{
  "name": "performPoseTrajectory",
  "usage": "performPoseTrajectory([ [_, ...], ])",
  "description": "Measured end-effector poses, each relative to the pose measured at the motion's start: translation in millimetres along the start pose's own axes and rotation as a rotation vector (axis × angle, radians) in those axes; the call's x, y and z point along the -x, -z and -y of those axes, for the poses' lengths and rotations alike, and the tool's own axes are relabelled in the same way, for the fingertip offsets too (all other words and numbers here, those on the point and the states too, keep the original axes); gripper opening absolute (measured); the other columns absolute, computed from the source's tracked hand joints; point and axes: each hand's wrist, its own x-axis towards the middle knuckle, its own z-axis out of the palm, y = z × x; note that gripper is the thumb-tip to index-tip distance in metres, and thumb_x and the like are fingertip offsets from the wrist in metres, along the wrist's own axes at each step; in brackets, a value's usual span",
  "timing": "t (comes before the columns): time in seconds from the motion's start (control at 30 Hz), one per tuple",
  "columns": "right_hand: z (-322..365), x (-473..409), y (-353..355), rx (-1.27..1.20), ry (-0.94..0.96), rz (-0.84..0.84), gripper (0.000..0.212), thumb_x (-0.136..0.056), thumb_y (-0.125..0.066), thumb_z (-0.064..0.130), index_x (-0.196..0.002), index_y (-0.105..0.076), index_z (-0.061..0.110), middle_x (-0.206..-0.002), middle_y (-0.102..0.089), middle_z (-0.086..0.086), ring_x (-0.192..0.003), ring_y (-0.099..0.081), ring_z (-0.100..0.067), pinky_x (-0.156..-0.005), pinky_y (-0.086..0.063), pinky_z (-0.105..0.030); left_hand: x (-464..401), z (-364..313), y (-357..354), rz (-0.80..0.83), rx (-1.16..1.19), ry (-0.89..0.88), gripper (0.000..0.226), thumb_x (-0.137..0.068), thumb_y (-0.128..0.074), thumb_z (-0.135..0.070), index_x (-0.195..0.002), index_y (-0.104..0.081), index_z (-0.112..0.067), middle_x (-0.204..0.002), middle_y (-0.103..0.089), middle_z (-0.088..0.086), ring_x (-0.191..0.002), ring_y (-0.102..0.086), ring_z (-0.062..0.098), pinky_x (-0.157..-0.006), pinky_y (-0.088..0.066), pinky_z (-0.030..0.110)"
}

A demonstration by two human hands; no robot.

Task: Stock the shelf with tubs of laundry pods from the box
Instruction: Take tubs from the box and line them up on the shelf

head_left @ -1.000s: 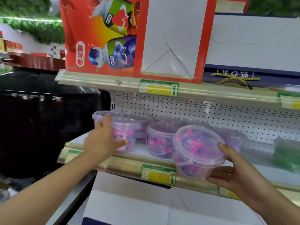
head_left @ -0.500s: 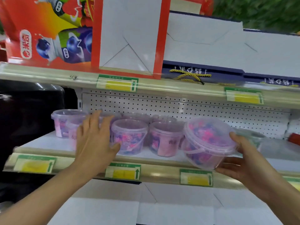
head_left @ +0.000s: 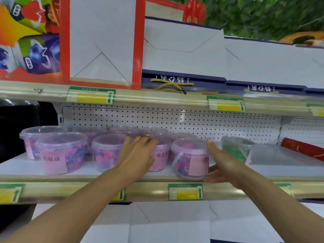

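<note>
Apparently supermarket aisle, white shelf [head_left: 273,160] beneath tubs [head_left: 61,153].

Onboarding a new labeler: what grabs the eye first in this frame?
Two bare arms reaching to the middle shelf: the right hand cups a pink tub at the shelf's front edge, and the left hand rests on the tub next to it. Left of them runs a cluster of pink and purple tubs; a lone green tub stands to the right, and big red and white cartons fill the shelf above.
</note>
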Motion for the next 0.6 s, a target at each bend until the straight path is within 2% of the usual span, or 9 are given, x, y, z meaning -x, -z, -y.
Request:
performPoseTrajectory([
  [0.03,-2,0,-2,0.087,0.045,-0.059,0.073,-0.086,-0.031,0.067,-0.138,-0.032,0.015,-0.120,-0.057,-0.021,-0.078,-0.069,-0.032,-0.067,-0.058,-0.036,-2,-1,-3,-0.006,-0.001,0.022,0.048,-0.059,-0.080,-0.021,-0.104,-0.063,-0.018,-0.097,-0.068,0.004,-0.090,-0.065,0.027,-0.079,-0.044,0.044],
  [0.1,-10,4,-3,0.338,0.230,-0.137,0.083,-0.082,-0.036,0.069,-0.147,-0.011,0.025,-0.131,-0.053,-0.012,-0.094,-0.066,-0.032,-0.086,-0.053,-0.042,-5,-2,-5,-0.022,-0.035,0.023,0.048,-0.048,-0.085,-0.014,-0.091,-0.064,-0.017,-0.079,-0.067,0.007,-0.072,-0.066,0.027,-0.069,-0.048,0.042],
  [0.17,-16,10,-7,0.574,0.373,-0.116,0.081,-0.081,-0.048,0.064,-0.146,-0.012,0.031,-0.124,-0.057,-0.005,-0.107,-0.060,-0.029,-0.094,-0.046,-0.041,-6,0,-4,-0.053,-0.074,-0.003,0.052,-0.040,-0.089,-0.015,-0.085,-0.064,-0.016,-0.070,-0.065,0.007,-0.063,-0.065,0.025,-0.062,-0.049,0.039],
  [0.27,-20,5,-10,0.647,0.441,-0.185,0.058,-0.085,-0.058,0.041,-0.135,-0.031,0.030,-0.096,-0.062,-0.003,-0.093,-0.059,-0.027,-0.084,-0.049,-0.040,-4,4,-2,-0.068,-0.117,-0.050,0.055,-0.036,-0.091,-0.015,-0.084,-0.063,-0.014,-0.067,-0.064,0.006,-0.058,-0.064,0.025,-0.059,-0.047,0.034],
  [0.37,-17,-5,-14,0.621,0.453,-0.265,0.048,-0.088,-0.059,0.038,-0.129,-0.036,0.026,-0.085,-0.057,0.001,-0.090,-0.057,-0.026,-0.079,-0.049,-0.039,-2,10,0,-0.051,-0.151,-0.059,0.059,-0.029,-0.090,-0.009,-0.081,-0.063,-0.015,-0.066,-0.062,0.005,-0.057,-0.062,0.024,-0.059,-0.044,0.031],
  [0.53,-17,-19,-25,0.598,0.451,-0.299,0.045,-0.090,-0.056,0.036,-0.128,-0.037,0.022,-0.104,-0.065,-0.012,-0.099,-0.058,-0.033,-0.080,-0.050,-0.042,1,14,7,-0.025,-0.191,-0.089,0.058,-0.028,-0.088,-0.002,-0.080,-0.064,-0.014,-0.065,-0.060,0.006,-0.055,-0.061,0.024,-0.056,-0.038,0.027],
  [0.6,-20,-21,-28,0.597,0.465,-0.346,0.042,-0.090,-0.055,0.036,-0.126,-0.037,0.021,-0.104,-0.066,-0.012,-0.098,-0.059,-0.034,-0.077,-0.050,-0.041,2,14,11,-0.020,-0.205,-0.101,0.058,-0.028,-0.086,0.001,-0.079,-0.065,-0.013,-0.065,-0.060,0.007,-0.054,-0.061,0.024,-0.054,-0.038,0.027],
])
